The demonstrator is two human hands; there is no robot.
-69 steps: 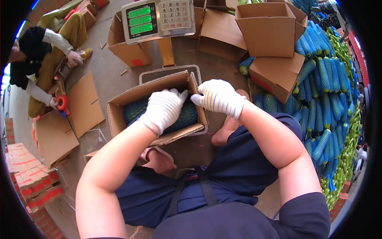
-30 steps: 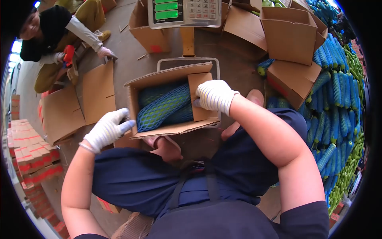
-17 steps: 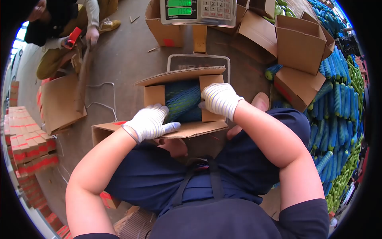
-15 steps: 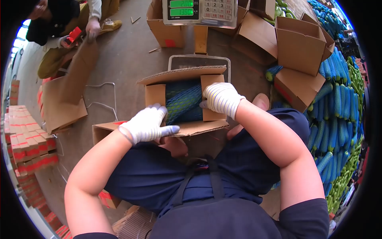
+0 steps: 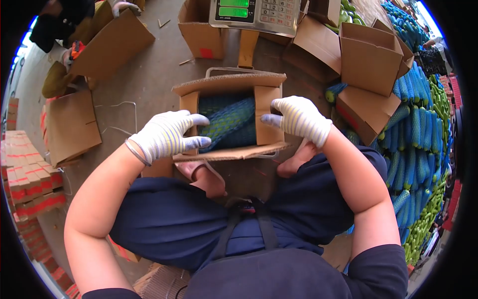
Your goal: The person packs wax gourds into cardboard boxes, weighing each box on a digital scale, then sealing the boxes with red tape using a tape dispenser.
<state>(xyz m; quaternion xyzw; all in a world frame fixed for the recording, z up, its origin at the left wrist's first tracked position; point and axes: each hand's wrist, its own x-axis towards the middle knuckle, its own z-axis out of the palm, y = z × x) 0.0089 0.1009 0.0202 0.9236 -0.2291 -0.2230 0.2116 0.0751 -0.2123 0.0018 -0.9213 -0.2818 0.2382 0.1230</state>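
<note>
An upright cardboard box stands in front of me with its flaps raised, on the platform of a weighing scale. Inside lie green vegetables in blue mesh netting. My left hand, in a striped white glove, is at the box's left side, thumb and fingers spread over the edge of that flap. At the right side is my right hand, gloved the same way, its fingertips apart by the right flap. Neither hand has anything lifted. The scale's display and keypad face me beyond the box.
Upper left, another person's gloved hand is on a cardboard box. Open boxes stand at the upper right. Blue-netted vegetables are piled along the right. Stacked cartons with red bands line the left.
My left hand has moved up and left from the near flap to the left flap. My right hand has shifted outward, its fingers loosening. The co-worker's cardboard has swung up and right.
</note>
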